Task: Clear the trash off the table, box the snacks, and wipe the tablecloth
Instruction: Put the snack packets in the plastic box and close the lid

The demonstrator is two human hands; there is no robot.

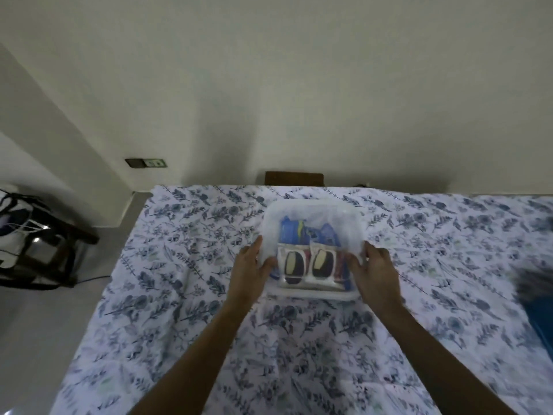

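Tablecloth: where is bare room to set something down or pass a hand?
Bare floral tablecloth left of the clear plastic snack box, and nearer, between the forearms. Crowded: left hand and right hand hold the box; a blurred blue object fills the right edge.

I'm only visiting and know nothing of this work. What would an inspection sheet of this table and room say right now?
Surface: floral tablecloth, wrinkled, covers the table.
Job's things: clear snack box at centre, packets inside.
Clutter: blurred dark thing and blue item at right edge.
Hands: left hand and right hand hold the box's sides, thumbs on top.
Cables: one cable on the floor, left.
Surroundings: wall socket, chair back, stool with a bag.
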